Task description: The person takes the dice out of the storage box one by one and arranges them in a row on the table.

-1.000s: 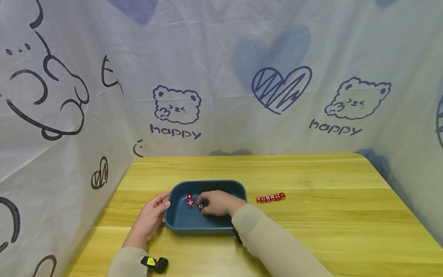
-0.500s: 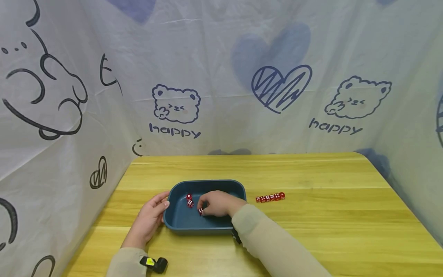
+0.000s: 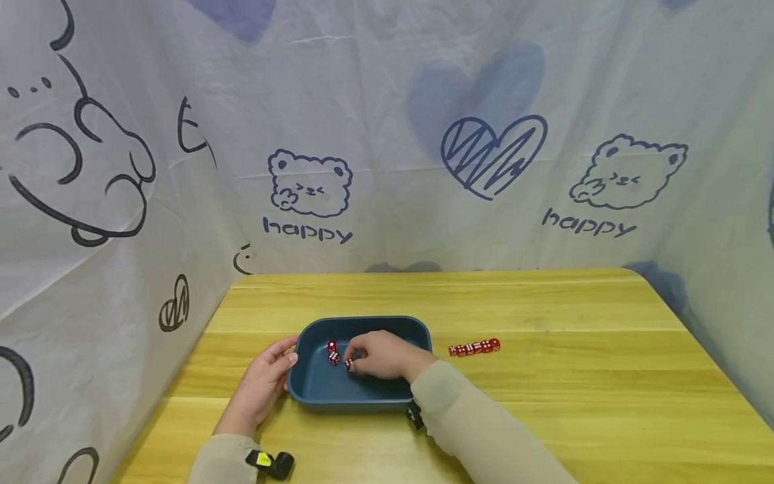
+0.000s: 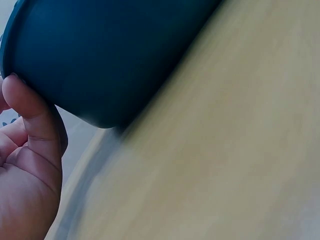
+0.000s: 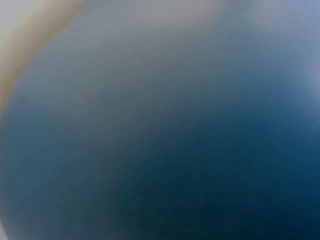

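A dark blue rectangular tray (image 3: 351, 405) with raised walls stands on the table. At its left end my left hand (image 3: 260, 386) grips the rim, the thumb against the wall; in the left wrist view the thumb (image 4: 32, 110) lies along the tray's wall (image 4: 110, 60). My right hand (image 3: 381, 355) reaches inside and pinches a red die (image 3: 349, 365) with white dots between thumb and finger. Left of that, a few red dice (image 3: 333, 353) lie together on the tray floor. The right wrist view is a blur of blue, with no hand or die to make out.
To the right of the tray, several red dice (image 3: 474, 347) form a short row on the wooden table (image 3: 574, 376). White printed cloth (image 3: 387, 222) hangs behind the table and along both sides. A small black device (image 3: 272, 462) sits at the left wrist.
The die in my right fingers has shifted slightly, first toward me and then a little back. My left hand, the tray and the row of dice have stayed in place.
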`<move>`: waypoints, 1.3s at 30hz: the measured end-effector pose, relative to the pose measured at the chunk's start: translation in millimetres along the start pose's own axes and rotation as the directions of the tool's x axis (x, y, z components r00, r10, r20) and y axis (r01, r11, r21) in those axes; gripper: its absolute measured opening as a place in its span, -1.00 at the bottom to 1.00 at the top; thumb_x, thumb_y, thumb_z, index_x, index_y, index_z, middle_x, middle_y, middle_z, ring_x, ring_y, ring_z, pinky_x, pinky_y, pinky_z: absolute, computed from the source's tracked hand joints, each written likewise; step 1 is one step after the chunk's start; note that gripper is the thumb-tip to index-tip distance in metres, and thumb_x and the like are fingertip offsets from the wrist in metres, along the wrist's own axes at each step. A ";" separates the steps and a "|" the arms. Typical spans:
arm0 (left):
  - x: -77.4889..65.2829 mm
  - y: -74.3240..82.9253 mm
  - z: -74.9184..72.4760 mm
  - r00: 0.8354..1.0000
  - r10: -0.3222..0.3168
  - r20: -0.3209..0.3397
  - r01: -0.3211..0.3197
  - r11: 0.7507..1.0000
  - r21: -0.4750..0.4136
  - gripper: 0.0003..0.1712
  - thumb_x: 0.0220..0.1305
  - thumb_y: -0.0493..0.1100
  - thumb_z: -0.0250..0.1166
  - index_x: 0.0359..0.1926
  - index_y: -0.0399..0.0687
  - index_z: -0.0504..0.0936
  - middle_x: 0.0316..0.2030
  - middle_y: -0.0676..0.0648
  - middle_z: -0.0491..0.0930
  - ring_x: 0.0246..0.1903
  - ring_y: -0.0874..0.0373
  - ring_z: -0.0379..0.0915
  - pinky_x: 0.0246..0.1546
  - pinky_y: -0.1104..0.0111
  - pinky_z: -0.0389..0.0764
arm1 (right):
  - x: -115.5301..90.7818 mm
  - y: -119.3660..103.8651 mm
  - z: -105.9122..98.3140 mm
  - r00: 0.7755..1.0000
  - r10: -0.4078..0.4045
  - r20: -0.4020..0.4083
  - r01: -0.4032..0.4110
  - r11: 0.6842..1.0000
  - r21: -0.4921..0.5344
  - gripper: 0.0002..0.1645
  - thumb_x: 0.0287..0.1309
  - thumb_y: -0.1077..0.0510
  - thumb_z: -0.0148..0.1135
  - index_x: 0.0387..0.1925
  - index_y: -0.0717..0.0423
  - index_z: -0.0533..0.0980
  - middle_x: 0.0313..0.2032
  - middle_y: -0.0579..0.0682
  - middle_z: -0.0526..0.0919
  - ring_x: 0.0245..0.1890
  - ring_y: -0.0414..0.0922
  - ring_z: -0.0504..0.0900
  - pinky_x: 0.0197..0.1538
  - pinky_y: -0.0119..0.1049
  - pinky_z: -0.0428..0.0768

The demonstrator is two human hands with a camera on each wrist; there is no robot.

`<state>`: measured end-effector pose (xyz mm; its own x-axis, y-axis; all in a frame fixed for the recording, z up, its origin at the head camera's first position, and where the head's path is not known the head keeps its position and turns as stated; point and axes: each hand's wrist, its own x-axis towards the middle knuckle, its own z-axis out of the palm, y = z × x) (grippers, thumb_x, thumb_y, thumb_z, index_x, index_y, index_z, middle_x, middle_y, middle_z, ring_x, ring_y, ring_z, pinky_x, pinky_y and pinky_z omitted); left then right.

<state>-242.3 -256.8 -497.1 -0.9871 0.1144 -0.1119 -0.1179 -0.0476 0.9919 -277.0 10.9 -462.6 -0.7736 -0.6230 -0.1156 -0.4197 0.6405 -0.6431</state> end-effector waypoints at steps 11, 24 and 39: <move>-0.2 -1.8 0.4 1.000 0.005 -0.007 -0.005 1.000 0.001 -0.50 0.52 -0.28 0.13 0.39 -0.34 0.35 -0.21 -0.11 0.38 -0.52 0.20 0.32 -0.53 0.47 0.45 | -8.9 -3.1 -4.8 0.993 -0.023 -0.119 0.027 0.999 0.028 -0.77 0.38 0.05 0.23 0.01 -0.20 0.64 -0.56 -0.16 0.50 -0.58 -0.21 0.44 -0.39 -0.34 0.44; -0.1 -2.0 -0.2 1.000 0.015 0.006 -0.015 1.000 -0.021 -0.48 0.52 -0.28 0.14 0.40 -0.36 0.33 -0.22 -0.09 0.39 -0.53 0.21 0.34 -0.54 0.48 0.45 | -35.9 4.4 -21.3 0.963 -0.039 -0.265 0.059 0.996 0.069 -0.75 0.44 0.02 0.19 0.07 -0.20 0.63 -0.51 -0.18 0.51 -0.58 -0.19 0.42 -0.44 -0.32 0.43; -0.7 -0.5 0.9 1.000 0.000 0.005 0.000 1.000 -0.021 -0.46 0.52 -0.27 0.14 0.43 -0.33 0.32 -0.14 -0.11 0.45 -0.49 0.21 0.39 -0.52 0.47 0.47 | -83.9 25.1 -50.9 0.921 -0.017 -0.389 0.044 0.997 0.061 -0.70 0.43 0.08 0.21 0.12 -0.24 0.61 -0.56 -0.17 0.44 -0.59 -0.23 0.36 -0.46 -0.32 0.41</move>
<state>-241.5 -255.9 -497.5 -0.9866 0.1191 -0.1118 -0.1205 -0.0684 0.9903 -246.8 102.1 -430.5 -0.8902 -0.4098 0.1988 -0.4235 0.5840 -0.6925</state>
